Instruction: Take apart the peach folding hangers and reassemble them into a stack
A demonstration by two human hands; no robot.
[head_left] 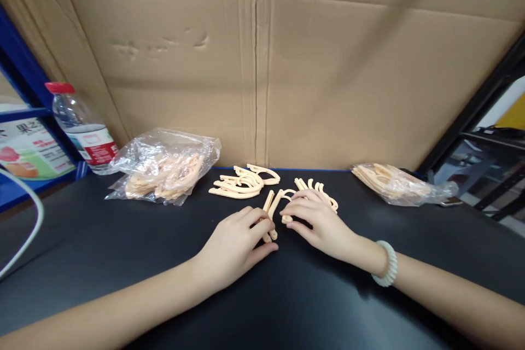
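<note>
Both hands are pinching the same peach plastic piece (pixel 274 206) near the middle of the counter (pixel 123 262), toward its back edge. Left hand (pixel 235 246) curls around its lower end, right hand (pixel 318 221) grips the upper loop. It looks thin; too much bending could probably snap it, or it flicks into the loose pile (pixel 241 181) behind.

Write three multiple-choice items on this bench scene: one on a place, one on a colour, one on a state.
1. Where does the water bottle stand?
A. far left of the black table
B. far right
C. between the hands

2. What colour is the bottle's cap?
A. blue
B. red
C. white

3. What are the left hand and right hand doing?
A. resting flat, apart
B. lifting a plastic bag
C. meeting on a beige plastic piece

Key: 1 A, it stands beside the blue shelf; 2 B, the cap is red; 3 C, fingers of both touch the piece.
</note>
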